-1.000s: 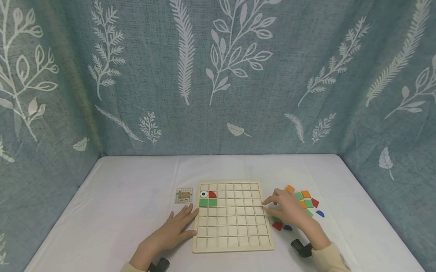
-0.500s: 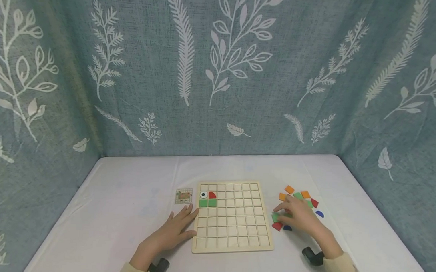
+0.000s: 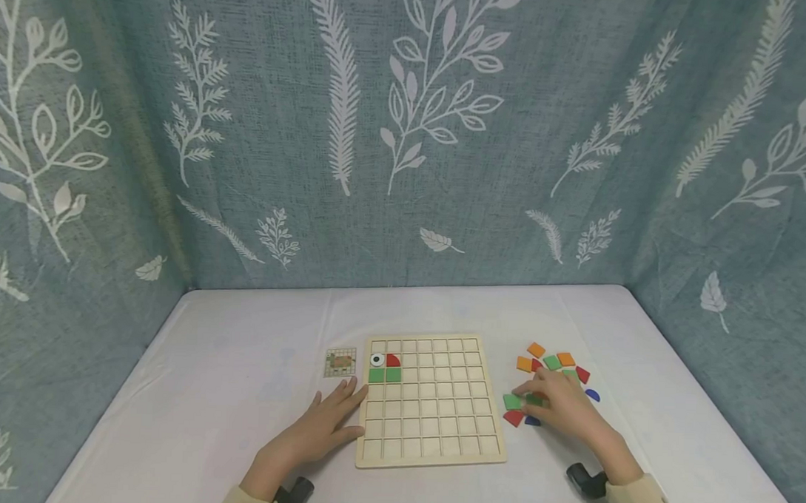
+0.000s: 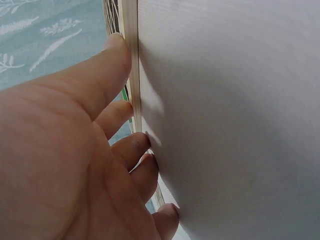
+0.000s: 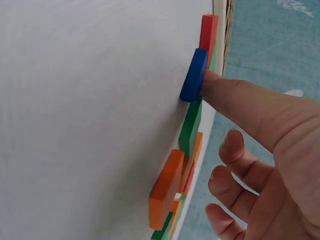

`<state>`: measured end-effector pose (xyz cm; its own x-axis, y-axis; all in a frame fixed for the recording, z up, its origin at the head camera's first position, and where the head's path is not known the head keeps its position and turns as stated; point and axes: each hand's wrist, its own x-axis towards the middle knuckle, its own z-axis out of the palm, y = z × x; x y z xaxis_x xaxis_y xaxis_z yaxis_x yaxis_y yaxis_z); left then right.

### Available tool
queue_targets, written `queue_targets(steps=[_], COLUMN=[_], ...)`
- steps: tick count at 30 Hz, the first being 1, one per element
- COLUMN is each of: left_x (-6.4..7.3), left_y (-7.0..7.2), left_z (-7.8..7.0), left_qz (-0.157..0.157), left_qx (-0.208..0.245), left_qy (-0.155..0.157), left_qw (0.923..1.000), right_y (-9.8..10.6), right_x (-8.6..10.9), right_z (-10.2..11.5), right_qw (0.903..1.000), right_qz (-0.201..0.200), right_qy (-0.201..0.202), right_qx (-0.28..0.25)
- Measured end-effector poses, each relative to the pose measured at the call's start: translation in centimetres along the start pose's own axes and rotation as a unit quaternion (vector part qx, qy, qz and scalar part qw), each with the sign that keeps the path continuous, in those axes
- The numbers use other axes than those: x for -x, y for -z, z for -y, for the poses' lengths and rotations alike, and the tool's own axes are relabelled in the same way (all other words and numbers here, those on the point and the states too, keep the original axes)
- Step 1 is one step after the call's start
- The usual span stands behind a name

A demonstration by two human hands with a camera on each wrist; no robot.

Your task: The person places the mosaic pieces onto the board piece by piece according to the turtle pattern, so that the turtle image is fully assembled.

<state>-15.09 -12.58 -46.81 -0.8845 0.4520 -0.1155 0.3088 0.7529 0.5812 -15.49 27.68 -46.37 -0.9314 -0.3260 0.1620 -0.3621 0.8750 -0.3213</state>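
My left hand [image 3: 320,430] lies with spread fingers at the left edge of a wooden grid board [image 3: 437,408]; in the left wrist view the thumb [image 4: 117,57] touches the board's side. A round eye tile [image 3: 376,360], a red quarter-circle tile [image 3: 393,360] and two green square tiles [image 3: 385,374] sit in the board's upper-left cells. Right of the board, my right hand [image 3: 564,405] reaches low over loose tiles, fingers apart. Its thumb [image 5: 235,92] is at a blue half-round tile [image 5: 194,75], beside a green tile [image 5: 190,130]. No tile shows gripped.
A small pattern card [image 3: 340,362] lies left of the board. Around the right hand are scattered orange tiles [image 3: 536,350], green tiles [image 3: 512,402], red tiles [image 3: 513,418] and another blue half-round tile [image 3: 592,395]. A patterned curtain [image 3: 407,133] hangs behind the white table [image 3: 239,349].
My right hand has moved right and slightly down from the board's right edge to over the loose tiles, uncovering orange and green ones. The left hand has stayed in place.
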Motion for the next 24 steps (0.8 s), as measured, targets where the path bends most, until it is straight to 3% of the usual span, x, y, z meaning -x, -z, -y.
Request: queue_targets(steps=[24], left_x=[0.4], left_y=[0.5], left_z=[-0.6], left_qz=[0.007], left_qx=[-0.001], left_qy=[-0.001], left_qw=[1.0], right_y=[0.0], right_x=[-1.1], right_z=[0.5], right_qw=[0.9997], right_qz=[-0.02], right_qy=[-0.002], right_qx=[0.015])
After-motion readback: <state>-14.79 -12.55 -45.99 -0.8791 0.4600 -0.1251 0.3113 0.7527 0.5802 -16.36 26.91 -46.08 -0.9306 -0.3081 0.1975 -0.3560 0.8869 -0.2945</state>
